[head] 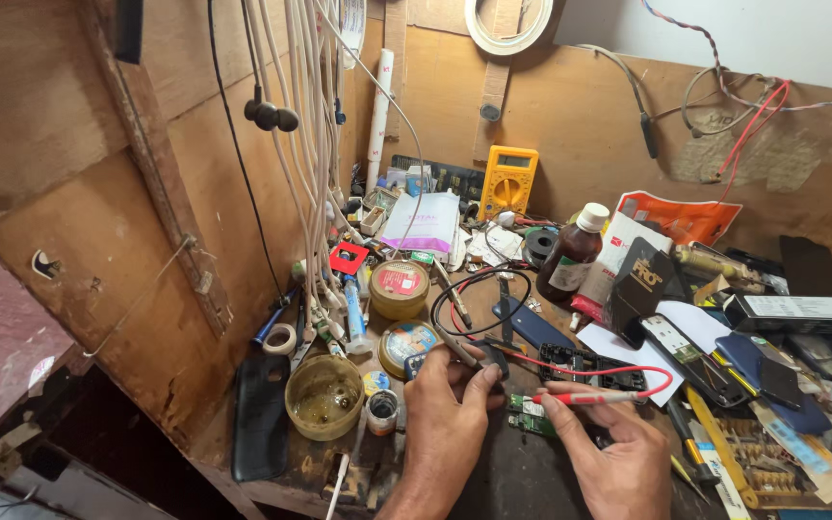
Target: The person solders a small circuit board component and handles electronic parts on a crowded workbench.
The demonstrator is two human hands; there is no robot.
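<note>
My left hand (447, 414) pinches a black probe (469, 354) with a black lead, its tip pointing down toward the bench. My right hand (618, 453) grips a red probe (585, 396) whose red lead loops off to the right. Both probe tips meet at a small green circuit board (530, 416) lying between my hands. A black phone frame with a keypad (589, 371) rests just behind the board. The leads run back toward a yellow multimeter (507, 180) leaning on the wooden back wall.
Round tins (399, 287), a dirty yellow tub (325, 397) and a black phone cover (260, 416) lie at the left. A brown bottle (570, 255), boxes, phones and tools crowd the right. White cables and earphones (272, 116) hang at the left wall.
</note>
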